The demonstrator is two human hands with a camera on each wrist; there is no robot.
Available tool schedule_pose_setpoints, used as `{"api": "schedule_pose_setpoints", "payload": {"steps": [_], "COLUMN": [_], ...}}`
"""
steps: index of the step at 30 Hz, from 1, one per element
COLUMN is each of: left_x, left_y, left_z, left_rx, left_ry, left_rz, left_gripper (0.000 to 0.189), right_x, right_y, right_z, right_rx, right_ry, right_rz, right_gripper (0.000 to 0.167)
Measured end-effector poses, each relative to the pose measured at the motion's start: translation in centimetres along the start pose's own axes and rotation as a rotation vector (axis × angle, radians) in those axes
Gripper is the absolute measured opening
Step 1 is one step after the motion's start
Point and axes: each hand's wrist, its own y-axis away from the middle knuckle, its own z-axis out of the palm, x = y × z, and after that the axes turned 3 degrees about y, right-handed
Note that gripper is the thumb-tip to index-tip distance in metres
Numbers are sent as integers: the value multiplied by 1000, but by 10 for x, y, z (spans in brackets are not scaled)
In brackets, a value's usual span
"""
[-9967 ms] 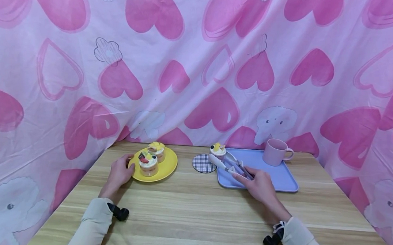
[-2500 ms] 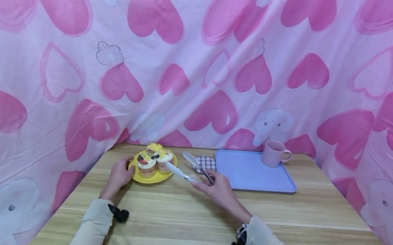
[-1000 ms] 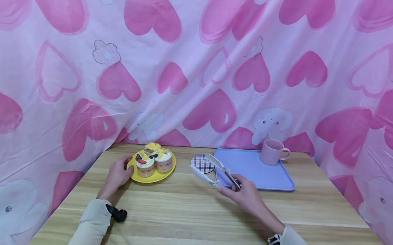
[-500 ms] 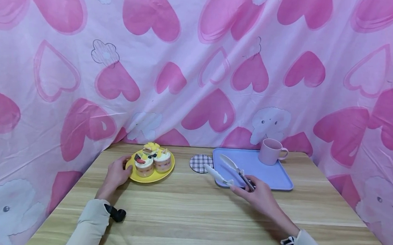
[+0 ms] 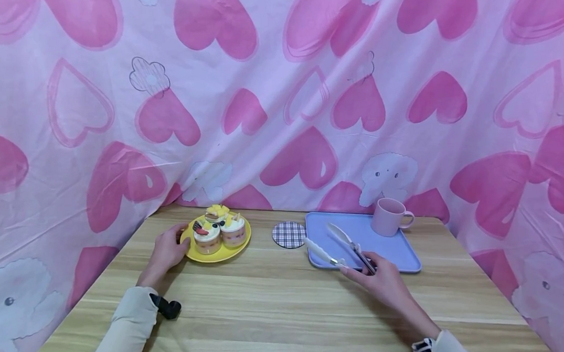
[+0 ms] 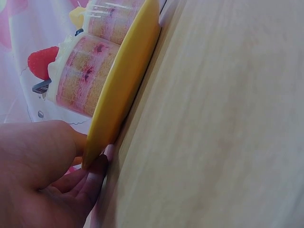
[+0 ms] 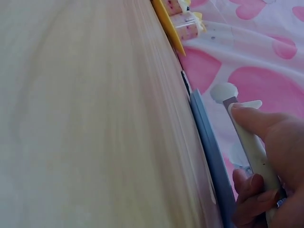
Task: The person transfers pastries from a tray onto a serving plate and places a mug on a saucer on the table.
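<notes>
My left hand (image 5: 169,249) pinches the near-left rim of the yellow plate (image 5: 240,247); in the left wrist view the thumb lies over the rim and fingers are under it. Three cake cups with cream and fruit stand together on the plate: one with a strawberry (image 5: 207,238), one at the right (image 5: 233,231), one behind (image 5: 216,214). In my right hand (image 5: 383,282) is a pair of tongs (image 5: 356,248) with white tips. Their arms are spread, with nothing between them, over the left part of the blue tray (image 5: 384,250).
A pink mug (image 5: 389,217) stands at the tray's back right corner, handle to the right. Between plate and tray lies a round checked coaster (image 5: 288,234). The wooden table (image 5: 269,313) meets a heart-print cloth (image 5: 279,118) at the back and sides.
Ten seconds ago the tongs were at a cake cup by the tray's left edge; that cup now stands on the plate. Since then my right hand has drawn the tongs rightward over the tray.
</notes>
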Motion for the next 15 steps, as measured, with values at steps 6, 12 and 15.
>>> {"api": "schedule_pose_setpoints", "payload": {"steps": [6, 12, 15], "left_x": [-1, -2, -1], "left_y": [-1, -2, -2], "left_z": [0, 0, 0], "left_rx": [2, -6, -6], "left_ry": [4, -1, 1], "left_rz": [2, -15, -28], "left_gripper": [54, 54, 54], "right_x": [6, 10, 14], "right_y": [-1, 0, -1], "right_z": [-4, -7, -8], "right_rx": [-6, -13, -20], "right_ry": [62, 124, 152], "right_rz": [-8, -52, -63], "right_gripper": [101, 102, 104]}}
